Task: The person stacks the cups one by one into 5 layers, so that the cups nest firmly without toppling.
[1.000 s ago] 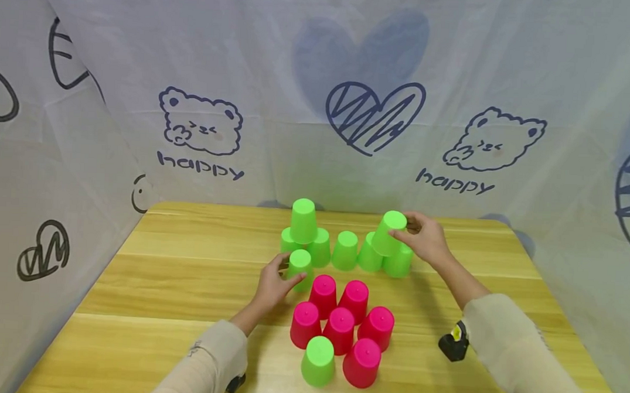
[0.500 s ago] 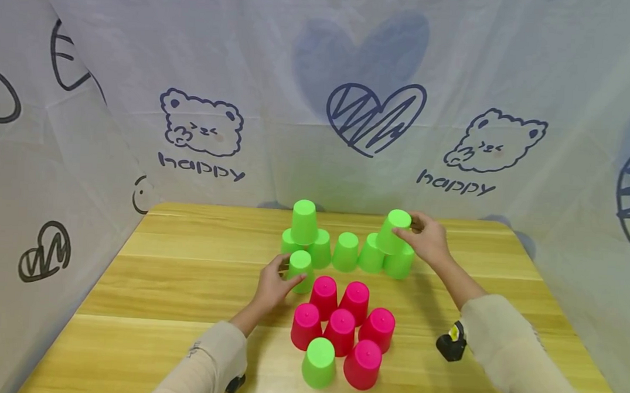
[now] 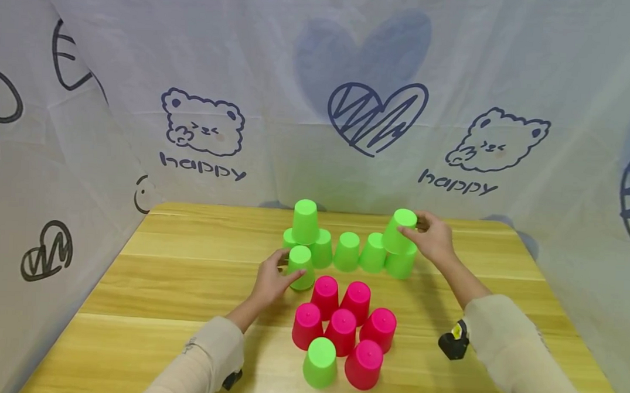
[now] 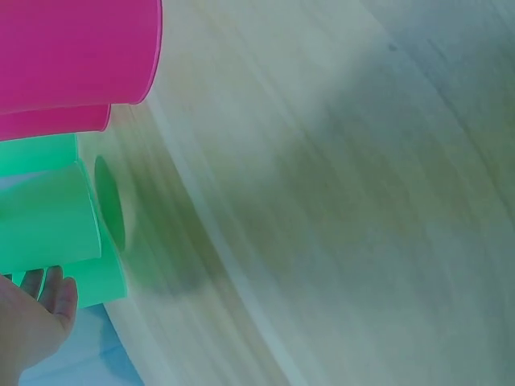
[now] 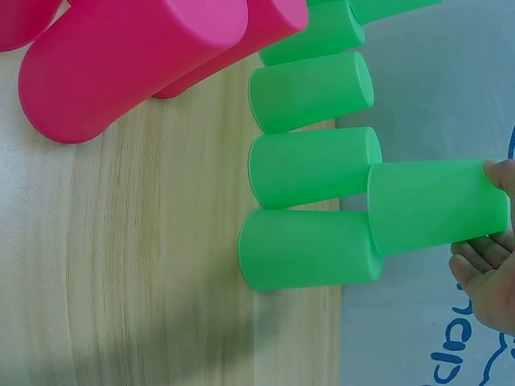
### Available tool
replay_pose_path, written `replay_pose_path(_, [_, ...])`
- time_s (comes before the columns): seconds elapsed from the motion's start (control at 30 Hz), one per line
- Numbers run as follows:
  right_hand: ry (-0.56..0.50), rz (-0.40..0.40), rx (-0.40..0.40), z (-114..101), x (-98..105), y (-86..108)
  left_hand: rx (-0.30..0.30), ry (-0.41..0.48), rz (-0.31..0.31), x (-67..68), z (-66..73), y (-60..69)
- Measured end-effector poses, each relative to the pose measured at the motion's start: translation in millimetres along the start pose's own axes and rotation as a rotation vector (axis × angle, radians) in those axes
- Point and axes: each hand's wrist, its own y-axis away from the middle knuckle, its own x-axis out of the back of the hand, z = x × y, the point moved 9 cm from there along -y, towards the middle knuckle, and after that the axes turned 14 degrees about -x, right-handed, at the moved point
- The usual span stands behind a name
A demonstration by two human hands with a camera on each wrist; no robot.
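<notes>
My left hand (image 3: 271, 279) grips an upside-down green cup (image 3: 300, 269) between thumb and fingers. In the left wrist view that cup (image 4: 48, 217) stands slightly off the table, its shadow beside the rim. My right hand (image 3: 433, 238) holds another green cup (image 3: 398, 232) near its closed end. In the right wrist view this cup (image 5: 438, 205) bridges two green cups, the upper one (image 5: 314, 165) and the lower one (image 5: 310, 249), its rim at their tops. One green cup (image 3: 305, 221) sits on a pair at the back left, and a single green cup (image 3: 346, 252) stands between the groups.
Several upside-down magenta cups (image 3: 341, 332) stand close together in front of the green row. A lone green cup (image 3: 320, 362) stands nearest the front. The wooden table (image 3: 185, 261) ends at a white printed cloth (image 3: 279, 60) behind.
My right hand has shifted a little to the right with its cup, which now sits more over the pair. My left hand has raised its cup slightly.
</notes>
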Motion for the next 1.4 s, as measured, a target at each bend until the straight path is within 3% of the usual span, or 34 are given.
replay_pose_path(0.67, [-0.013,0.036,-0.002,1.3,3.3,-2.1,-0.1,0.02,-0.003,2.5,21.5,-5.5])
replay_pose_path(1.03, [-0.023,0.034,-0.015,3.0,4.6,-1.8,-0.179,-0.012,-0.035,2.5,48.1,-18.6])
replay_pose_path(1.4, [-0.04,0.073,-0.016,4.0,11.9,8.5,-0.178,-0.045,-0.07,0.1,65.6,-30.3])
